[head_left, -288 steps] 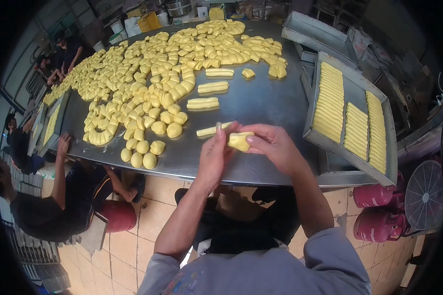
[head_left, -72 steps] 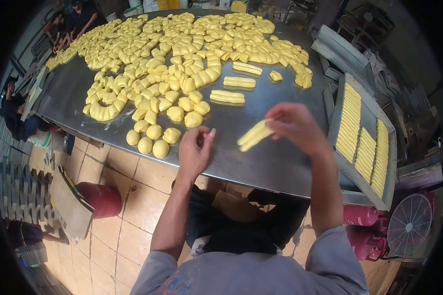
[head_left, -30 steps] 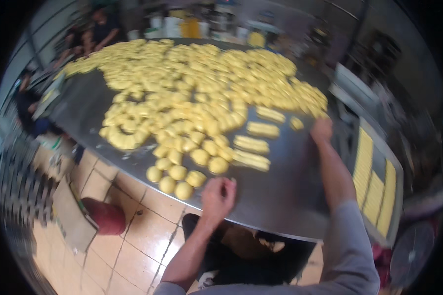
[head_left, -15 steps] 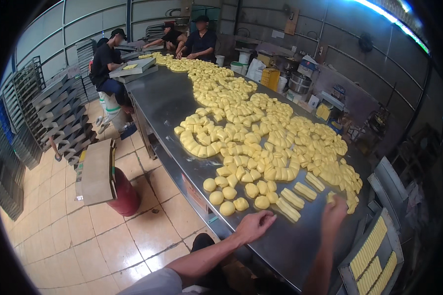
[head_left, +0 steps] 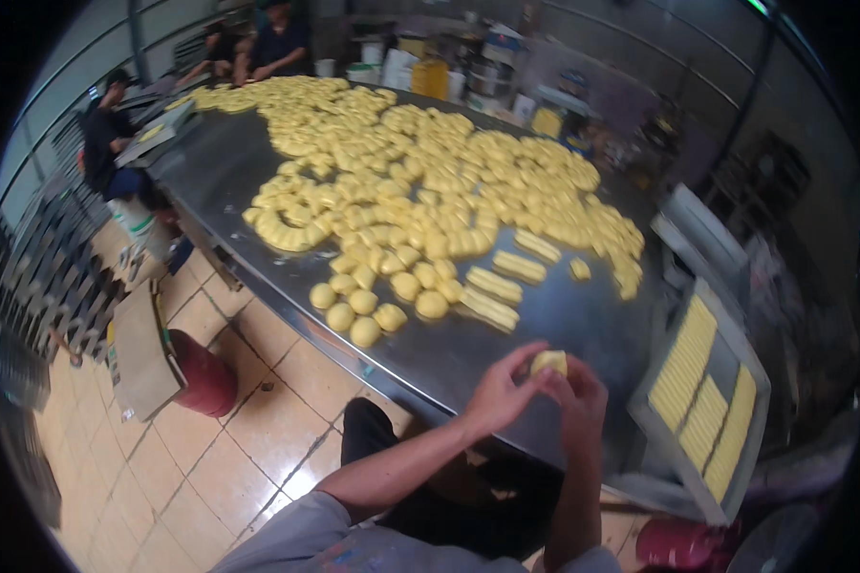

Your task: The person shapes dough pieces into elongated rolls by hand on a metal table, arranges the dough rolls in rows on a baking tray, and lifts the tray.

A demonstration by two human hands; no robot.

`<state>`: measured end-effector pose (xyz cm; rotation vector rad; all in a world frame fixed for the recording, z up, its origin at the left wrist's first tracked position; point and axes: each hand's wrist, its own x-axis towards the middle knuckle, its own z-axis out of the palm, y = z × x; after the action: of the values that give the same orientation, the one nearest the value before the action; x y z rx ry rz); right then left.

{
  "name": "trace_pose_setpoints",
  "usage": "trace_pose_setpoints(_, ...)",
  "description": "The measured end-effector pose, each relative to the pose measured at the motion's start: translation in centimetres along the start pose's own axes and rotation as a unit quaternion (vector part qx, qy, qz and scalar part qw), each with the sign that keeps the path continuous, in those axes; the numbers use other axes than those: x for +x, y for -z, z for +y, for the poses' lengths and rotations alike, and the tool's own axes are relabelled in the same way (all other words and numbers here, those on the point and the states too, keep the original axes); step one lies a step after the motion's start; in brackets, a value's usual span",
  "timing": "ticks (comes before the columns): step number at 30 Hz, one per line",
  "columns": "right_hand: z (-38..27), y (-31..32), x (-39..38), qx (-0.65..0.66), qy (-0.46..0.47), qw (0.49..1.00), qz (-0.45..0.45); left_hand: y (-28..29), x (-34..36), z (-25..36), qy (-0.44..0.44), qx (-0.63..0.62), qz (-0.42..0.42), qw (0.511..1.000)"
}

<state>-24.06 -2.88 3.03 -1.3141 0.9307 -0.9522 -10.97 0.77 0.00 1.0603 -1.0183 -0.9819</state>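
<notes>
1. Grip: your left hand [head_left: 502, 393] and right hand [head_left: 578, 392] meet, fingertips of both pinching one small yellow dough piece [head_left: 548, 362]; the fingers partly hide it.
2. Held dough piece: over the near side of the steel-topped table [head_left: 583, 329].
3. Beyond your hands, on the table: four grooved dough strips [head_left: 494, 284], side by side, and a lone dough chunk [head_left: 580, 269] to their right.
4. Near edge of the table, left of the strips: smooth dough balls [head_left: 364, 331], bunched.
5. Middle and far side of the table: a broad spread of cut dough pieces [head_left: 430, 158].
6. Right end of the table: a tilted metal tray [head_left: 674, 454], ridged dough rows [head_left: 685, 358] inside.
7. Far left end of the table: co-workers [head_left: 110, 143], some blurred.
</notes>
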Motion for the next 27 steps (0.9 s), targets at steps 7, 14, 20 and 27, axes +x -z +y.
trace_pose_setpoints(7, -1.1, 0.2, -0.8, 0.097, -0.004, 0.993, 0.071, -0.5, 0.0, 1.8, 0.121, -0.135, -0.069, 0.981)
trace_pose_setpoints(14, -0.3, 1.4, -1.5, 0.098, 0.016, 0.995, -0.025, -1.3, -0.2, 2.2, 0.042, -0.048, -0.023, 0.998)
trace_pose_setpoints(20, -0.4, 2.2, -1.2, 0.111, -0.015, 0.993, -0.026, 0.4, -0.4, 1.6, 0.156, -0.089, -0.077, 0.981)
trace_pose_setpoints(27, 1.2, 2.4, -0.6, 0.078, 0.039, 0.996, 0.021, 1.7, 0.0, 0.7, 0.162, -0.146, -0.038, 0.975)
